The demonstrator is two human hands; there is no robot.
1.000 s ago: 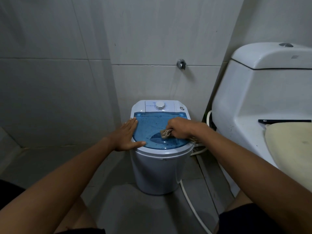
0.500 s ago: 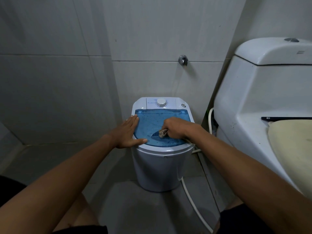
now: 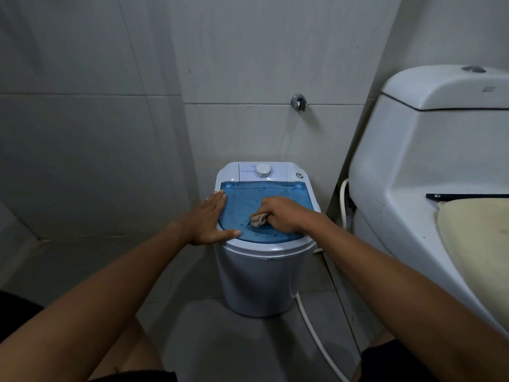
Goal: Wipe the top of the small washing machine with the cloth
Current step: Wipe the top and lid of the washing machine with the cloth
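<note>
Washer (image 3: 261, 279): small white tub standing upright on the floor against the tiled wall, its dial (image 3: 263, 170) at the far edge, near the wall.
Lid (image 3: 248, 199): blue, see-through, speckled with droplets; straight edge toward the dial, curved edge toward the person.
Cloth (image 3: 258, 218): small tan wad on the lid's middle, long axis roughly left to right, sticking out leftward from the right hand.
Right hand (image 3: 283, 215): fingers curled tight around the cloth, pressing it to the lid.
Left hand (image 3: 210, 220): flat, fingers together and straight, pointing toward the wall, on the lid's left rim; thumb along the front edge.
Toilet (image 3: 413, 188): close on the right.
Hose (image 3: 316, 334): white, running along the floor between washer and toilet.
Tap (image 3: 298, 102): on the wall above the washer.
</note>
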